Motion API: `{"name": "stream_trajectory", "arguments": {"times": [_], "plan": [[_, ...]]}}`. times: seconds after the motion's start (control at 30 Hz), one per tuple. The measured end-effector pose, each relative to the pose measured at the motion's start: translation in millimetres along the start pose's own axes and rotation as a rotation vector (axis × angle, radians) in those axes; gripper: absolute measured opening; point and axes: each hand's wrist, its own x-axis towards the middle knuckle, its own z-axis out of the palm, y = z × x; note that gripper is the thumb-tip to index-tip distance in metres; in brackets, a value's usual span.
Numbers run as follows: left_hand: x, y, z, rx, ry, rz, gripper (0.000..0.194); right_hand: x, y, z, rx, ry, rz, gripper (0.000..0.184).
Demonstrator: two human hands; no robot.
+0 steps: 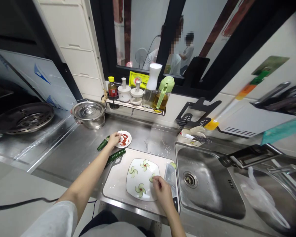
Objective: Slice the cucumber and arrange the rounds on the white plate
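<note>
The surface (71,154) held a cutting board (115,187) carrying a square plate (139,177). The right hand (163,191) curled at the plate's right edge, the left hand (113,139) bunched at a small dish (130,138); whether either gripped anything, I couldn't tell. Cucumber pinwheels (140,190) dotted the plate, red bits (124,141) the dish.

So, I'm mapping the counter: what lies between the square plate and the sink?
The head view shows a knife on the cutting board, a cucumber piece and the right hand.

Squarish white plate (143,179) flat on board (115,184), cucumber pinwheels (145,165) atop; round dish (129,140) holds red bits (123,141).
</note>
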Motion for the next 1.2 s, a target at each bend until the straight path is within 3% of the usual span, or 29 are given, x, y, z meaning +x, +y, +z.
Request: {"name": "stream_trajectory", "arguments": {"times": [0.27,0.4,0.53,0.8,1.2], "plan": [[-77.0,25.4,6.6,-0.424,-0.183,0.200,0.023,31.0,-40.2,2.5,0.079,-0.006,-0.090,0.025],[-120.2,41.0,4.2,-0.369,-0.233,0.311,0.022,54.3,-65.8,4.9,0.218,0.017,-0.127,0.021],[-146.3,53.4,-3.7,-0.305,-0.267,0.428,0.020,68.2,-82.4,5.3,0.309,-0.013,-0.163,0.019],[-158.5,59.0,-13.6,-0.271,-0.263,0.533,0.018,68.7,-88.2,4.9,0.312,-0.086,-0.197,0.017],[-157.2,46.0,-15.6,-0.183,-0.312,0.517,0.018,66.0,-92.0,10.4,0.315,-0.137,-0.215,0.014]]}}
